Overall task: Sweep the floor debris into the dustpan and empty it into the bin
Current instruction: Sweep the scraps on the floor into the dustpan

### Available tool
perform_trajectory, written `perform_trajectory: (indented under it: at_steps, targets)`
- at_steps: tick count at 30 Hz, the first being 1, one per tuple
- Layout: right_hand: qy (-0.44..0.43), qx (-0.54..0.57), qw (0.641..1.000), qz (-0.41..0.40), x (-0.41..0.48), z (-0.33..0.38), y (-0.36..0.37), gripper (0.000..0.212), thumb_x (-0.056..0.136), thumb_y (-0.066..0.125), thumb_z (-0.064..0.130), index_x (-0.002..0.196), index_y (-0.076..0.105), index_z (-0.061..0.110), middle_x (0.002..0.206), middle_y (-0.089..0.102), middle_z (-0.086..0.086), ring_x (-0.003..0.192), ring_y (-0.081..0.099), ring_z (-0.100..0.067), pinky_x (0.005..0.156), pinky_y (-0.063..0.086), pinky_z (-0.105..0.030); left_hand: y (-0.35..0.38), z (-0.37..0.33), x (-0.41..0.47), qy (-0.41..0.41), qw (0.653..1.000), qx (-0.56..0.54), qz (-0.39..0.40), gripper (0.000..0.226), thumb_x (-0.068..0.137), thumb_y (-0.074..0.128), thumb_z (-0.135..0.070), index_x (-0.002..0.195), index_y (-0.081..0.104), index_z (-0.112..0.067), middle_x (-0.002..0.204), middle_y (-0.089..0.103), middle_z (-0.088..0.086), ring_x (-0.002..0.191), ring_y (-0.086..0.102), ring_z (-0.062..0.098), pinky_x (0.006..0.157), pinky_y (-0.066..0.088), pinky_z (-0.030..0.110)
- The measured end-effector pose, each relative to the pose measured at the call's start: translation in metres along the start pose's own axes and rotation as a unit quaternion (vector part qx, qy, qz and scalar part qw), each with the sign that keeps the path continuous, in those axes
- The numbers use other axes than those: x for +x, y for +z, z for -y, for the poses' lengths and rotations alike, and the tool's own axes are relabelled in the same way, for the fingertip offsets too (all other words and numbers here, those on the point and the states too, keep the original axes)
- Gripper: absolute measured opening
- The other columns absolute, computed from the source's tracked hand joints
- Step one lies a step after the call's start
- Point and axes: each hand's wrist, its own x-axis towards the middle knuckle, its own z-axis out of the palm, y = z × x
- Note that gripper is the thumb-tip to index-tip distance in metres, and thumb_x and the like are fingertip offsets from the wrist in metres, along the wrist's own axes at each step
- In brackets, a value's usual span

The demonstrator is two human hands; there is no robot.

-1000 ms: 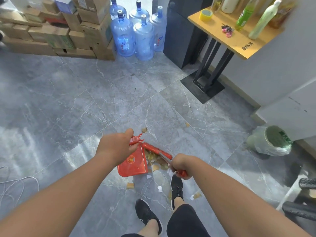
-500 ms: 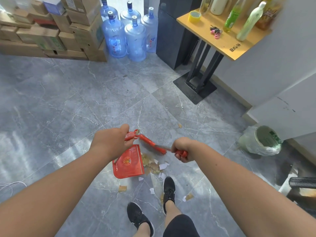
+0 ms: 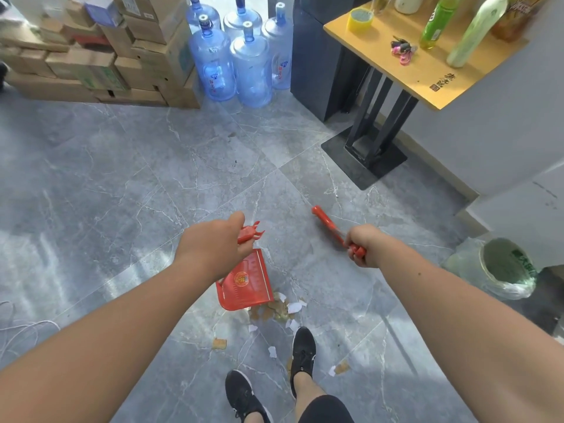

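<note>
With my left hand [image 3: 213,248] gripping the dustpan [image 3: 244,282] and my right hand [image 3: 363,245] gripping the brush [image 3: 328,224], the debris [image 3: 277,309] lies nearer me than both.

A storeroom corner or back room of a shop or office.

Stacked cardboard boxes [image 3: 91,53] line the far wall beside a cluster of large blue water-cooler jugs [image 3: 235,53] standing on grey marble-look floor tiles [image 3: 122,184]. A small wooden bench [image 3: 433,77] on a black metal pedestal carries bottles [image 3: 473,35] and a roll of yellow tape [image 3: 360,20], and a bag-lined waste bin [image 3: 503,270] stands by the white wall.
</note>
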Motion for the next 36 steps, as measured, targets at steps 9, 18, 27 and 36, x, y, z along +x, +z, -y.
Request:
perform_trajectory:
  at_steps: [9, 18, 27, 36]
  targets:
    - [0.033, -0.007, 0.999, -0.002, 0.043, -0.009, 0.006, 0.031, 0.086, 0.045, -0.007, 0.112, 0.049, 0.010, 0.069, 0.045, -0.009, 0.033, 0.039, -0.013, 0.035, 0.032, -0.015, 0.018, 0.003, 0.021, -0.012, 1.000, 0.018, -0.007, 0.040, 0.095, 0.047, -0.060, 0.097, 0.046, -0.020, 0.070, 0.064, -0.002, 0.057, 0.056, 0.025, 0.052, 0.041, 0.028]
    - [0.035, -0.056, 0.997, 0.049, 0.000, -0.038, 0.058, 0.034, 0.087, 0.045, -0.006, 0.118, 0.051, 0.006, 0.066, 0.047, -0.009, 0.040, 0.042, -0.013, 0.037, 0.034, -0.016, 0.013, 0.013, 0.015, -0.017, 1.000, -0.015, 0.016, 0.038, 0.097, 0.044, -0.059, 0.099, 0.040, -0.021, 0.078, 0.065, -0.002, 0.067, 0.060, 0.027, 0.054, 0.038, 0.031]
    - [0.043, -0.102, 0.990, 0.089, -0.064, -0.079, 0.119, 0.016, 0.090, 0.048, -0.005, 0.080, 0.048, 0.007, 0.046, 0.040, -0.003, 0.046, 0.043, -0.015, 0.038, 0.032, -0.016, 0.015, 0.061, -0.036, -0.029, 0.998, -0.056, -0.031, 0.041, 0.094, 0.047, -0.060, 0.100, 0.045, -0.020, 0.077, 0.065, -0.001, 0.065, 0.057, 0.027, 0.056, 0.042, 0.031]
    - [0.040, -0.101, 0.991, 0.083, -0.109, -0.083, 0.162, 0.016, 0.092, 0.050, -0.002, 0.080, 0.046, 0.007, 0.049, 0.040, -0.004, 0.043, 0.044, -0.012, 0.036, 0.028, -0.013, 0.020, 0.136, -0.103, -0.066, 0.995, -0.059, -0.048, 0.036, 0.095, 0.046, -0.057, 0.097, 0.045, -0.022, 0.079, 0.067, -0.002, 0.068, 0.060, 0.026, 0.057, 0.043, 0.030]
